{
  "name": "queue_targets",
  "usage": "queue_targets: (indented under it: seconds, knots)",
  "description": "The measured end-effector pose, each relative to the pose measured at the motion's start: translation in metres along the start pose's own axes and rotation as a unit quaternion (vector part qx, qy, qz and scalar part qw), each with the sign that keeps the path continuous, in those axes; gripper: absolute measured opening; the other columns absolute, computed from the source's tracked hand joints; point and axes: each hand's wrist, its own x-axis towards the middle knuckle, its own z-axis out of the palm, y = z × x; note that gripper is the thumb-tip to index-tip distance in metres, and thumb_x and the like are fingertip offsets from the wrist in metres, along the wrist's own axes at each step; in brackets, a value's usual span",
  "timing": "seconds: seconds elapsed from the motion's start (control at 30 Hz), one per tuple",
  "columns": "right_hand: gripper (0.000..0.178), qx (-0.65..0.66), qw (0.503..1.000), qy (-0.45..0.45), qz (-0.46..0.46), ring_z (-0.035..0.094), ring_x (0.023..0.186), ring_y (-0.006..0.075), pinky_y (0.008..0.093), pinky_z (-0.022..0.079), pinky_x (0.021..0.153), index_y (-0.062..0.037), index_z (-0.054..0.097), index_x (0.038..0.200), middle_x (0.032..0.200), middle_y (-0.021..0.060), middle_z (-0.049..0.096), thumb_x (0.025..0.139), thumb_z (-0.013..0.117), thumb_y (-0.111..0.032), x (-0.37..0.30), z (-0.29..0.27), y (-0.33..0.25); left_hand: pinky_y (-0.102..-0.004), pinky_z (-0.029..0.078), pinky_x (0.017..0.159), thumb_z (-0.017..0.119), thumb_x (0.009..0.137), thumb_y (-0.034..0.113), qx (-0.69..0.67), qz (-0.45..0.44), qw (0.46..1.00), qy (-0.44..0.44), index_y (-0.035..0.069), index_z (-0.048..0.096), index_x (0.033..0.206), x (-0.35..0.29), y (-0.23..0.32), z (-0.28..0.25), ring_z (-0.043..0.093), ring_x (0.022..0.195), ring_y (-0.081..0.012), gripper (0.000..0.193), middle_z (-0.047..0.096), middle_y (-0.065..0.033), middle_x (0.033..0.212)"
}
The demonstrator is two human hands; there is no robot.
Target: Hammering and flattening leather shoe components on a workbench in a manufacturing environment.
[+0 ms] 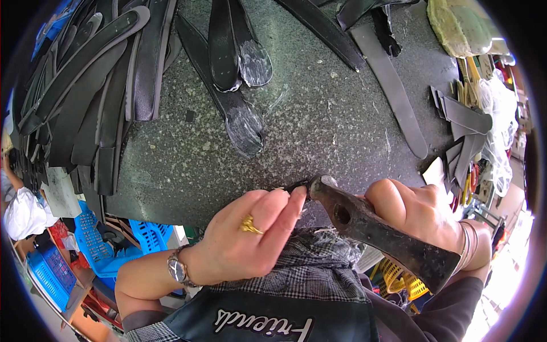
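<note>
My right hand (416,208) is closed round a hammer, whose handle is hidden from view. The dark, worn hammer head (387,236) slants across in front of that hand. Its round face rests at the near edge of the dark speckled worktable (319,134), right beside my left fingertips. My left hand (250,231), with a gold ring and a wristwatch (178,267), pinches the end of a small dark strip (296,186) there. Most of that strip is covered by fingers and hammer. Beyond it lie black straps with whitish, glue-smeared rounded ends (245,128).
A thick pile of black straps (85,85) covers the table's left side. A flat grey strap (393,91) and a stack of short dark strips (464,119) lie to the right, near a clear plastic bag (498,108). Blue baskets (94,236) stand below left, yellow baskets (399,279) below right.
</note>
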Motion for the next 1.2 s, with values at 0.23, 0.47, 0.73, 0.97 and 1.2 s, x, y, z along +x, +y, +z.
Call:
queue_targets:
  seconds: [0.23,0.47,0.73,0.97,1.2]
  knots:
    - [0.026,0.039,0.997,-0.056,0.038,0.056,0.044,0.0188,0.0337,0.046,0.039,-0.0071,0.05,0.086,0.06,0.003,0.048,0.089,0.064,-0.028,0.004,-0.023,-0.004,-0.0242,0.051,0.059,0.071,0.078,0.001,0.02,-0.012,0.999,-0.027,-0.012,0.066,0.107,0.002,0.006,-0.004,0.057,0.073,-0.0171,0.032,0.055,-0.0095,0.096]
    - [0.026,-0.047,0.997,-0.064,-0.022,0.057,0.046,0.0177,0.0333,0.044,0.039,-0.0076,0.051,0.088,0.062,0.0035,0.05,0.089,0.063,-0.03,0.005,-0.02,0.0,-0.0227,0.05,0.06,0.07,0.076,0.001,0.052,0.008,0.998,-0.044,-0.014,0.065,0.106,0.001,0.009,-0.002,0.053,0.077,-0.0154,0.034,0.053,-0.009,0.1]
    - [0.021,-0.016,0.996,-0.085,0.016,0.063,0.055,0.0299,0.0376,0.05,0.049,-0.0021,0.052,0.086,0.068,0.0118,0.053,0.083,0.067,-0.017,0.013,-0.034,-0.015,-0.0246,0.051,0.062,0.07,0.077,0.002,0.036,0.002,0.999,-0.036,-0.014,0.064,0.104,0.007,0.006,-0.006,0.056,0.077,-0.0175,0.032,0.054,-0.01,0.098]
    - [0.023,0.06,0.993,-0.088,0.042,0.064,0.054,0.0268,0.0364,0.05,0.049,-0.0051,0.053,0.088,0.067,0.0084,0.056,0.083,0.07,-0.02,0.027,-0.041,-0.011,-0.0281,0.054,0.067,0.073,0.078,0.005,-0.023,-0.018,0.999,-0.024,-0.009,0.066,0.098,0.001,0.01,-0.015,0.058,0.08,-0.0226,0.026,0.056,-0.0121,0.098]
    - [0.015,0.133,0.988,-0.056,0.054,0.064,0.05,0.0255,0.0352,0.049,0.045,-0.0031,0.051,0.091,0.062,0.0071,0.058,0.082,0.062,-0.001,0.023,-0.037,-0.006,-0.0282,0.054,0.068,0.073,0.08,0.004,-0.016,-0.027,0.999,-0.041,-0.009,0.064,0.098,0.0,0.012,-0.012,0.058,0.084,-0.0226,0.024,0.056,-0.0126,0.1]
